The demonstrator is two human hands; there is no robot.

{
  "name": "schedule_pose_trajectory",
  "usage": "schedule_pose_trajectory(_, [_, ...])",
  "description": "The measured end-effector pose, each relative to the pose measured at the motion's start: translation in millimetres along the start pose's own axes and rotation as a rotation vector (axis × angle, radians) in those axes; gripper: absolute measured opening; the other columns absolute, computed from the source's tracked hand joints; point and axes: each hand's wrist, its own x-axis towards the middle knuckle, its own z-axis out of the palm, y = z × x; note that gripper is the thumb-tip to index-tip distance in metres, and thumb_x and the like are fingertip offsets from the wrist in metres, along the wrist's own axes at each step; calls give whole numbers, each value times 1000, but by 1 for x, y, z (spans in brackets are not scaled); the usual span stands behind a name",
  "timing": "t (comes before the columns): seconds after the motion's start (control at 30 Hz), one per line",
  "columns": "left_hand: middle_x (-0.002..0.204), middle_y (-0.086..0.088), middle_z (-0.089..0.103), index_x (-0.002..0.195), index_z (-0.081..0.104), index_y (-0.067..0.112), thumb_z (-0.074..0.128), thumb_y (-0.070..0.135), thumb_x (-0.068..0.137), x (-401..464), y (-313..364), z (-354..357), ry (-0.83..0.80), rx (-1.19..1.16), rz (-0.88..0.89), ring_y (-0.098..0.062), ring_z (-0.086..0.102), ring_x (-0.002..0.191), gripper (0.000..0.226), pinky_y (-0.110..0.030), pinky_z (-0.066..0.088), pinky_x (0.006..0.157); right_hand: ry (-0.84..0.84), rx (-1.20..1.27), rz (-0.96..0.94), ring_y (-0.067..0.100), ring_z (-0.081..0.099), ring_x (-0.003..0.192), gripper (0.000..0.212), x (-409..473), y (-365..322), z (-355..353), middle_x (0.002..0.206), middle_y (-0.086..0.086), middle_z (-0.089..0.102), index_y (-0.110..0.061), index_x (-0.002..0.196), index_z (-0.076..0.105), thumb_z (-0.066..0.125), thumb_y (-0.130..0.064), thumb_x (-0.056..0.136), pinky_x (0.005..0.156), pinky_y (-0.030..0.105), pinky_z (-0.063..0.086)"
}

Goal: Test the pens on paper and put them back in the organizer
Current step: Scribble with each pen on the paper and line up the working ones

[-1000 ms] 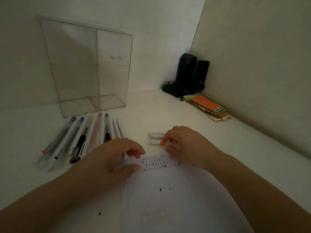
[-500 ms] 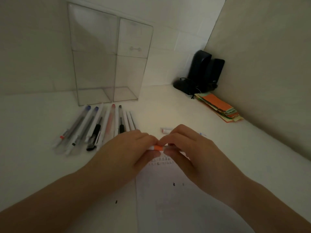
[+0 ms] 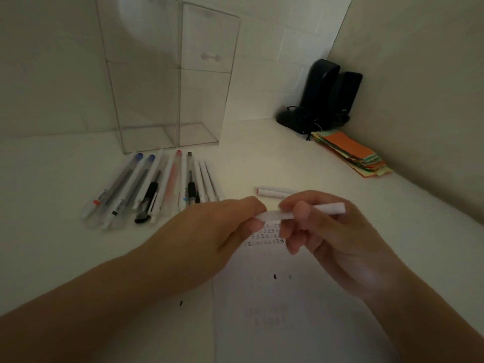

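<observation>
Both hands hold one short white marker [image 3: 327,208] level above the top of the paper [image 3: 301,305]. My left hand [image 3: 217,231] pinches its left end, and my right hand [image 3: 332,237] grips the barrel with thumb and fingers. The sheet carries rows of small scribbles [image 3: 264,235] and a few dark marks. Another white marker [image 3: 272,192] lies on the desk just beyond my hands. Several pens [image 3: 154,189] lie side by side at the left, in front of the clear acrylic organizer [image 3: 170,82].
Black speakers [image 3: 327,95] stand in the far right corner, with a stack of coloured paper slips [image 3: 353,155] in front of them along the right wall. The white desk [image 3: 47,184] meets a wall at the back and right.
My right hand picked the orange-banded marker up from the desk, my left hand joined it, and both lifted it. The orange band no longer shows. The view has tilted and shifted left.
</observation>
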Motion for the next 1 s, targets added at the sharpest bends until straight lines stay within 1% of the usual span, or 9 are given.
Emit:
schedule_pose_trajectory(0.13, [70, 14, 57, 94, 42, 39, 24, 49, 91, -2, 4, -1, -60, -10, 67, -1, 51, 63, 21, -12, 39, 56, -35, -159, 14, 8, 57, 57, 12, 1, 7, 10, 60, -5, 64, -27, 67, 68, 63, -37, 73, 54, 19, 46])
schedule_pose_trajectory(0.23, [75, 20, 54, 100, 36, 47, 26, 63, 82, 2, 7, -9, -83, -114, -59, 9, 54, 71, 25, -6, 41, 63, -5, -81, 47, 15, 54, 55, 23, 3, 5, 9, 58, 0, 62, -22, 66, 68, 52, -36, 76, 52, 23, 45])
schedule_pose_trajectory(0.3, [84, 20, 53, 103, 29, 47, 30, 57, 78, 3, 0, -15, -48, -80, -158, 16, 51, 74, 26, -3, 41, 62, 2, -1, 99, 19, 54, 54, 28, 4, 3, 7, 60, 8, 63, -12, 71, 69, 48, -29, 79, 50, 25, 45])
schedule_pose_trajectory(0.43, [84, 26, 55, 94, 46, 43, 48, 28, 90, -1, -22, -23, -70, 30, -204, 10, 53, 75, 16, -7, 38, 60, 136, -169, 222, 13, 39, 40, 29, 4, 5, 9, 47, 1, 52, -16, 57, 58, 64, -31, 81, 41, 18, 32])
schedule_pose_trajectory(0.53, [82, 29, 53, 95, 57, 41, 54, 26, 88, -3, -25, -21, -152, 43, -198, 18, 49, 82, 17, -2, 38, 66, 69, -223, 323, 13, 46, 44, 10, 6, 3, 11, 56, 5, 59, -10, 74, 60, 58, -9, 84, 41, 18, 35])
schedule_pose_trajectory(0.63, [87, 22, 55, 95, 60, 40, 54, 29, 87, -1, -27, -19, -201, 84, -159, 8, 53, 83, 14, -9, 42, 74, 9, -296, 353, 11, 47, 50, 15, 13, 0, 17, 54, 1, 59, -10, 66, 60, 61, -4, 79, 46, 18, 37])
schedule_pose_trajectory(0.77, [90, 20, 54, 95, 62, 36, 54, 30, 86, 0, -29, -19, -210, 100, -148, 2, 52, 85, 13, -18, 43, 81, 49, -446, 351, 13, 41, 51, 21, 24, 8, 33, 47, -4, 52, -18, 56, 53, 69, -13, 70, 48, 26, 30])
schedule_pose_trajectory(0.9, [75, 21, 45, 95, 64, 26, 57, 22, 84, 0, -34, -16, -180, 120, -117, 6, 44, 71, 14, -7, 32, 66, 160, -488, 214, 3, 34, 37, 29, 33, 24, 49, 39, -8, 44, -14, 53, 42, 65, -8, 70, 39, 16, 27])
schedule_pose_trajectory(1.0, [72, 23, 41, 97, 64, 27, 57, 21, 85, 0, -35, -16, -177, 128, -110, 6, 43, 70, 15, -6, 32, 65, 253, -459, 88, 7, 34, 39, 28, 32, 35, 50, 39, -2, 42, -6, 53, 38, 60, -1, 70, 37, 17, 26])
